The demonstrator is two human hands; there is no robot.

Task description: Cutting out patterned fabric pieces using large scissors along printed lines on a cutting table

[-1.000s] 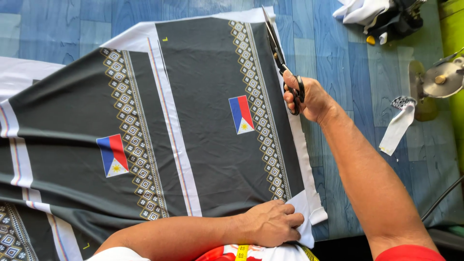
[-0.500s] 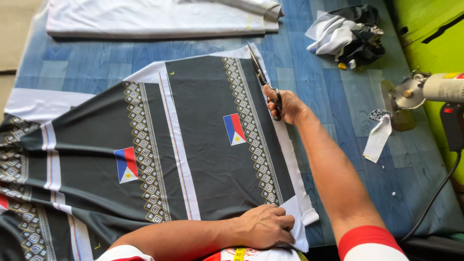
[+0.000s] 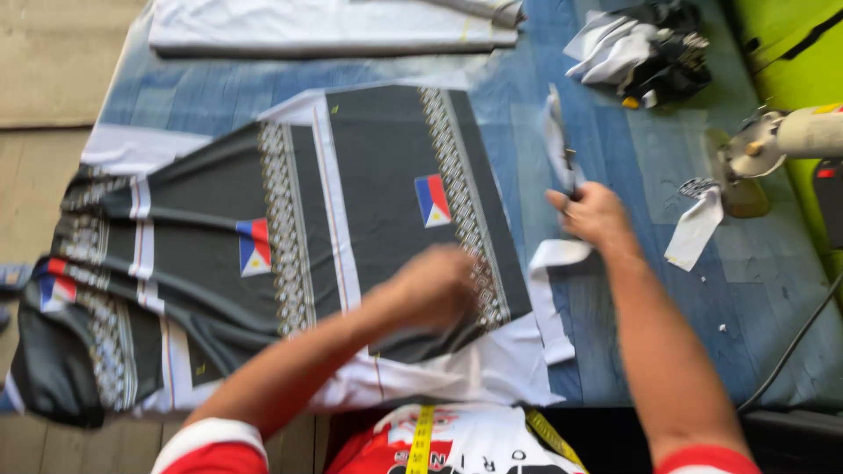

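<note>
A dark grey printed fabric [image 3: 386, 184] with patterned bands, white stripes and small flag patches lies spread on the blue table [image 3: 615, 333]. My right hand [image 3: 593, 215] grips scissors [image 3: 562, 154] just off the fabric's right edge, and a cut white strip [image 3: 549, 259] trails from it. My left hand [image 3: 435, 290] is blurred and rests on the fabric's lower right part, near the patterned band. A yellow tape measure [image 3: 421, 439] hangs at my chest.
A folded white cloth [image 3: 325, 22] lies along the table's far edge. White and black scraps [image 3: 637, 53] are heaped at the back right. An electric cutting machine [image 3: 781, 140] with a white rag [image 3: 694, 228] stands at the right, with its cable [image 3: 790, 351] running down.
My right hand has drawn the scissors off the fabric edge to the right, with a white strip cut free. My left hand has moved up from the fabric's lower corner onto the dark panel.
</note>
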